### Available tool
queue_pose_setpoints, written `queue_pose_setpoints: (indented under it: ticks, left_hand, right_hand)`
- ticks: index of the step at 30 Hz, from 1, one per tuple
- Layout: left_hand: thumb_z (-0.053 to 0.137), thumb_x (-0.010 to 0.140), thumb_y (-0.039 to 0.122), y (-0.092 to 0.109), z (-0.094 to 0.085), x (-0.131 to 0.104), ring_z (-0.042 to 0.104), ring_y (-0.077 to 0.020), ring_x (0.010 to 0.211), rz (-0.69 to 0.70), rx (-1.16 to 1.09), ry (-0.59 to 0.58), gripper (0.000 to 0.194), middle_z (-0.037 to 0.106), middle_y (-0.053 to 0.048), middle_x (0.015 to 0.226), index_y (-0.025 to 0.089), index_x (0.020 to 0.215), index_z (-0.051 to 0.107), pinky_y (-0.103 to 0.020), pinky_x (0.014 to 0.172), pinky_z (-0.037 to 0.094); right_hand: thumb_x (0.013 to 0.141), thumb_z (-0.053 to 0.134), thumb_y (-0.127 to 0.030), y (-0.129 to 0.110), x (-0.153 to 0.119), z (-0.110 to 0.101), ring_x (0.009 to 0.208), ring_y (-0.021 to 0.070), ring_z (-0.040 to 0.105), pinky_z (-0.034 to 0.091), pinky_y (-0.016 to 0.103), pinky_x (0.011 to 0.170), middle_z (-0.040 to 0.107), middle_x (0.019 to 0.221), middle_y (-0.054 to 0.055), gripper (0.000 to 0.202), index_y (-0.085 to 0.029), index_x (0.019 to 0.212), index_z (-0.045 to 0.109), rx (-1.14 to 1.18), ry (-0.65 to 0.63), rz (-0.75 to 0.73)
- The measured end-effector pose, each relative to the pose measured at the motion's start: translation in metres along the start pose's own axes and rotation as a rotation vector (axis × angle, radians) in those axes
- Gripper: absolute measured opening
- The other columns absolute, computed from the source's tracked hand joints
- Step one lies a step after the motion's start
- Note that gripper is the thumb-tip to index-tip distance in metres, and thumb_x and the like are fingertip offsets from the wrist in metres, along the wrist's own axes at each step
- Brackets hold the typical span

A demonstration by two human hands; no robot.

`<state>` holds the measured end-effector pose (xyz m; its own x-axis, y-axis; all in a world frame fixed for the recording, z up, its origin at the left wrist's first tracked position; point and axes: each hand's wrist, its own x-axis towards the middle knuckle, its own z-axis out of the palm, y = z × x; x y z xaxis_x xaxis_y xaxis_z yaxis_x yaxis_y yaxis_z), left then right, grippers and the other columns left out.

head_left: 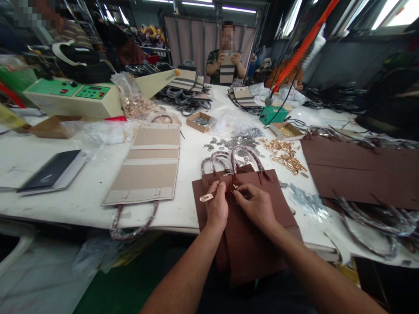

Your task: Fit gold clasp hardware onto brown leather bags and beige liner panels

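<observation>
Brown handbag panels [258,244] with plastic-wrapped handles [245,150] lie in front of me, overhanging the table's near edge. My left hand [218,207] is closed on a brown strap at the upper part of the top panel. A gold metal plate [206,197] sticks out to the left of that hand. Pinched between the fingers of my right hand [258,207] is a small gold fitting [235,186], against the panel just below a handle. The fingers partly hide its shape.
Loose gold fittings [288,157] and grey metal plates [240,144] are scattered behind the panels. Beige-lined bag panels [147,174] lie left, brown panels [363,165] right. A green-and-cream machine [75,98] stands back left. Opposite, a person [227,61] holds up a panel.
</observation>
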<state>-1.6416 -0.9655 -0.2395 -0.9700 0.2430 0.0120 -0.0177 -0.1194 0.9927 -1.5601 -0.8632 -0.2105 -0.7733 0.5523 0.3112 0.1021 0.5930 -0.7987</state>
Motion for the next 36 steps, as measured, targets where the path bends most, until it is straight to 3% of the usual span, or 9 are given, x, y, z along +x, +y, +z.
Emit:
queue_pose_setpoints:
  ticks: [12, 17, 22, 29, 36]
  left_hand:
    - [0.054, 0.101, 0.042, 0.002, -0.001, -0.002, 0.065, -0.0207, 0.094, 0.060, -0.022, -0.071, 0.027, 0.072, -0.003, 0.096, 0.023, 0.095, 0.071, -0.029, 0.088, 0.048]
    - [0.054, 0.100, 0.042, -0.001, -0.001, -0.001, 0.066, -0.0218, 0.098, 0.038, -0.024, -0.048, 0.026, 0.072, -0.004, 0.099, 0.022, 0.098, 0.071, -0.031, 0.092, 0.048]
    - [0.055, 0.099, 0.042, -0.003, 0.000, 0.000, 0.066, -0.0236, 0.104, 0.013, -0.006, -0.028, 0.027, 0.073, -0.006, 0.105, 0.021, 0.100, 0.071, -0.034, 0.097, 0.047]
    - [0.055, 0.099, 0.040, -0.008, 0.001, -0.001, 0.066, -0.0252, 0.108, 0.052, 0.006, -0.003, 0.026, 0.074, -0.009, 0.112, 0.021, 0.104, 0.072, -0.037, 0.101, 0.048]
    - [0.055, 0.100, 0.041, 0.003, -0.001, -0.003, 0.068, -0.0240, 0.104, 0.099, -0.026, -0.039, 0.026, 0.075, -0.008, 0.109, 0.022, 0.102, 0.073, -0.034, 0.098, 0.048]
  right_hand:
    - [0.090, 0.062, -0.034, -0.011, 0.014, 0.008, 0.066, 0.0192, 0.065, 0.047, 0.029, 0.063, 0.073, 0.078, 0.003, 0.014, -0.023, 0.083, 0.067, -0.168, -0.066, -0.065]
    - [0.089, 0.065, -0.032, -0.013, 0.013, 0.007, 0.064, 0.0169, 0.066, 0.050, 0.027, 0.063, 0.072, 0.079, -0.001, 0.022, -0.023, 0.108, 0.068, -0.056, -0.058, -0.020]
    - [0.090, 0.063, -0.028, -0.015, 0.019, 0.002, 0.066, 0.0172, 0.066, 0.046, 0.027, 0.063, 0.070, 0.075, -0.002, 0.008, -0.025, 0.094, 0.069, -0.159, -0.138, -0.083]
    - [0.089, 0.062, -0.026, -0.022, 0.025, -0.002, 0.066, 0.0196, 0.066, 0.043, 0.028, 0.061, 0.072, 0.075, -0.001, 0.010, -0.028, 0.091, 0.072, -0.312, -0.197, -0.096]
    - [0.090, 0.061, -0.026, -0.018, 0.027, 0.000, 0.069, 0.0200, 0.067, 0.047, 0.029, 0.066, 0.072, 0.077, 0.000, 0.010, -0.027, 0.094, 0.071, -0.233, -0.197, -0.084]
